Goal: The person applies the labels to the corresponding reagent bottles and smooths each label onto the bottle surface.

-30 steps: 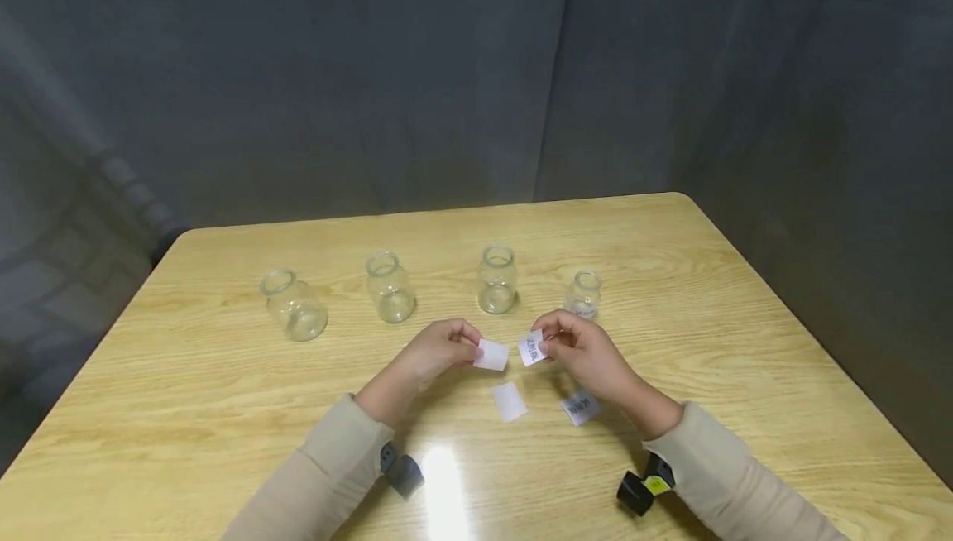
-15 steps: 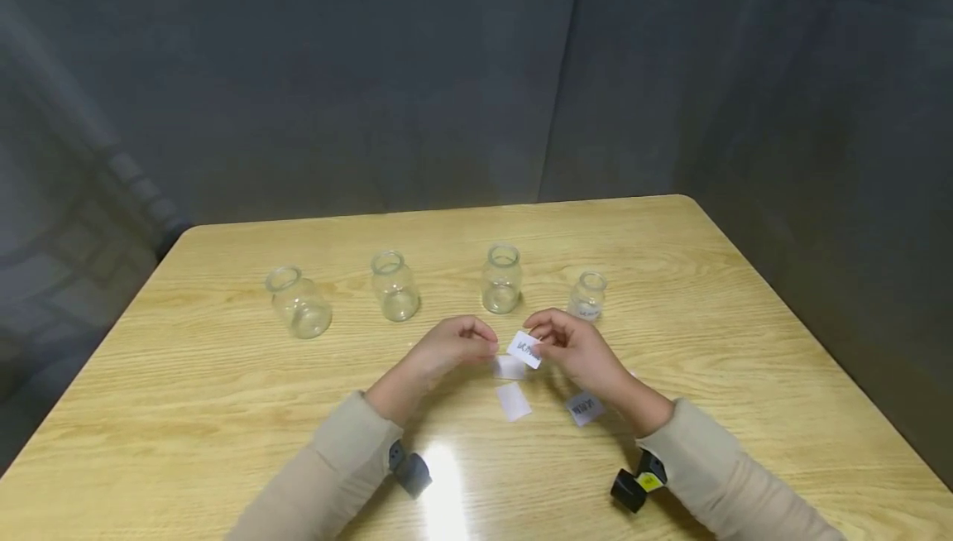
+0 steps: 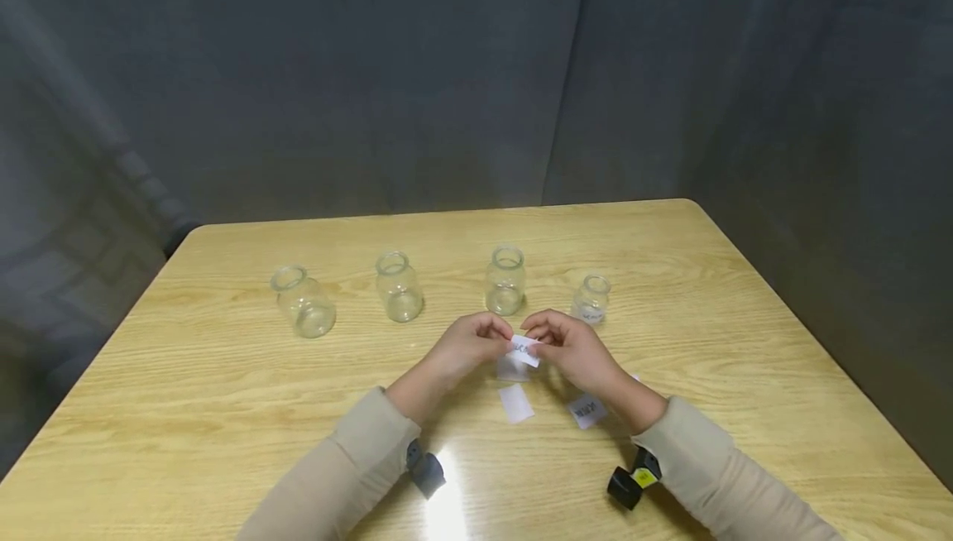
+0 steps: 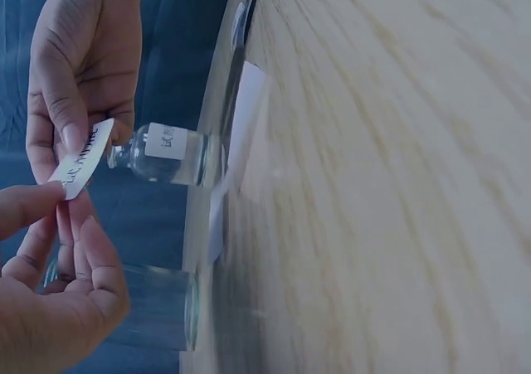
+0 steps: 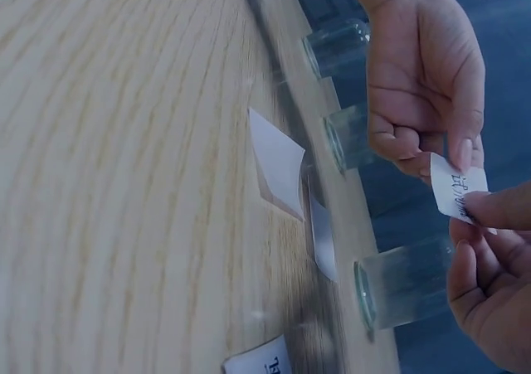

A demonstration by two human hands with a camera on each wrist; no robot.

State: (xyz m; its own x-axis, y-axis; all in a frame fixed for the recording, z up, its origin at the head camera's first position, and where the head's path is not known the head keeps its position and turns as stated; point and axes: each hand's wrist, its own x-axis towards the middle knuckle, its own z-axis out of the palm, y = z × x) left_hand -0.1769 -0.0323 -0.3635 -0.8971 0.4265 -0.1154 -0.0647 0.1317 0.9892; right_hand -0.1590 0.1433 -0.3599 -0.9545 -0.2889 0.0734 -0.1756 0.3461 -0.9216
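A small white label (image 3: 524, 351) with dark handwriting is held up over the table between both hands. My left hand (image 3: 472, 348) pinches its left edge with thumb and fingertips; the left wrist view shows that thumb on the label's written face (image 4: 87, 160). At the other end my right hand (image 3: 579, 351) pinches it the same way. Below the hands lies a blank white paper slip (image 3: 512, 371), with a second blank slip (image 3: 516, 403) nearer the person. Another written label (image 3: 587, 411) lies beside the right forearm, partly lifted from the table in the right wrist view.
Beyond the hands stand three clear glass jars, a left one (image 3: 305, 305), a middle one (image 3: 399, 289) and a right one (image 3: 505, 283). To their right is a smaller glass jar (image 3: 591, 301) bearing a written label. A wooden table (image 3: 186, 409) carries everything, with a dark curtain (image 3: 372, 94) behind.
My left hand has let go of a blank slip, which now lies on the table. It has moved right and taken the label's left edge. The right hand has turned the label.
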